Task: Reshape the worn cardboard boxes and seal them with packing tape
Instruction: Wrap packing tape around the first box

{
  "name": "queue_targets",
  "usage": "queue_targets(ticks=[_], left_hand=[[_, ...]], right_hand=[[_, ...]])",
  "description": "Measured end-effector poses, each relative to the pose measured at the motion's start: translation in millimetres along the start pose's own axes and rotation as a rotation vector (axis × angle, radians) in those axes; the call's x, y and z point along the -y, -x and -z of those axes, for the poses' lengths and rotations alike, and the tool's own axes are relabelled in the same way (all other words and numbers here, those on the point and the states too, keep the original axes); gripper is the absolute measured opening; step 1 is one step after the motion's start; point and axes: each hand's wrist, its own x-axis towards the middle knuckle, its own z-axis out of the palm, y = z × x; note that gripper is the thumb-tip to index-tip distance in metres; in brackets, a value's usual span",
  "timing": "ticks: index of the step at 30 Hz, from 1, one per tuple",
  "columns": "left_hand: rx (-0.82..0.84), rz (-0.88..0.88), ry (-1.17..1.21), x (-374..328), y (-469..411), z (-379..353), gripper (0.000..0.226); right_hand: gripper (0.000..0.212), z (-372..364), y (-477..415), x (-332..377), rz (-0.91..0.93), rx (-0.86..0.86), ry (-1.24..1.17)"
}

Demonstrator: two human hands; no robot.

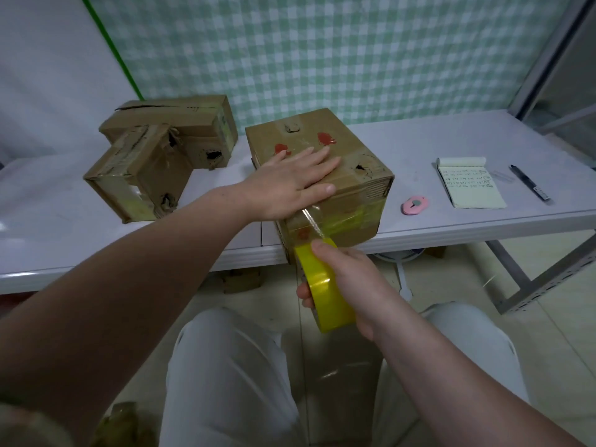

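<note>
The cardboard box [358, 141] being sealed sits at the front edge of the white table [451, 140], its near lower corner hanging a little over the rim. It is brown and worn. There are two red blotches on its top, a torn hole near the far edge and another near the right corner, and old clear tape crosses the lid. Yellowish tape bands already run across the near face.

A strip of tape [313, 221] stretches taut from the top front edge of the box down to a yellow tape roll [325, 285], which is held below the table edge.

The left hand [290, 182] lies flat on the lid with its fingers straight and together. The palm presses down and the thumb rests along the front edge, right where the strip begins. The right hand [351, 279] grips the roll, with the thumb on top of its rim and the fingers curled around the far side.

Two more battered boxes stand well to the left on the table. A flat one [180, 121] is at the back, and a tilted one [138, 175] leans in front of it, touching it. Both are full of holes and old tape.

To the right of the main box lie a small pink cutter [415, 205], then a written-on notepad [471, 188], then a black pen [529, 182]. A green checked cloth [322, 53] hangs behind the table. The person's legs in pale trousers [225, 366] are below.
</note>
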Motion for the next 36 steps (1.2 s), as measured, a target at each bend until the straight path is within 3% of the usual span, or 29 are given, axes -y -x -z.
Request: queue_targets(ticks=[4,6,9,20,31,36], left_hand=[[-0.318,-0.004,0.123,-1.8,7.8,-7.5,0.06],[-0.493,0.01,0.07,-5.6,13.9,-12.6,0.055],[-0.619,0.017,0.044,-5.4,24.0,-18.1,0.056],[-0.751,-0.023,0.243,0.9,36.0,-38.2,0.041],[-0.729,0.014,0.171,1.7,36.1,-44.7,0.048],[-0.709,0.014,0.164,3.8,37.0,-45.0,0.052]], right_hand=[[0.033,-1.0,-4.4,-2.6,-0.009,0.0,-0.028],[0.033,-0.5,-6.4,-4.1,-0.006,-0.004,-0.038],[0.035,0.5,-9.2,-7.6,0.004,-0.009,-0.041],[0.033,-2.9,-16.0,-13.6,0.066,-0.024,-0.093],[0.034,-3.6,-21.1,-12.3,0.089,-0.033,-0.098],[0.047,-4.9,-18.5,-8.9,0.121,-0.096,-0.004]])
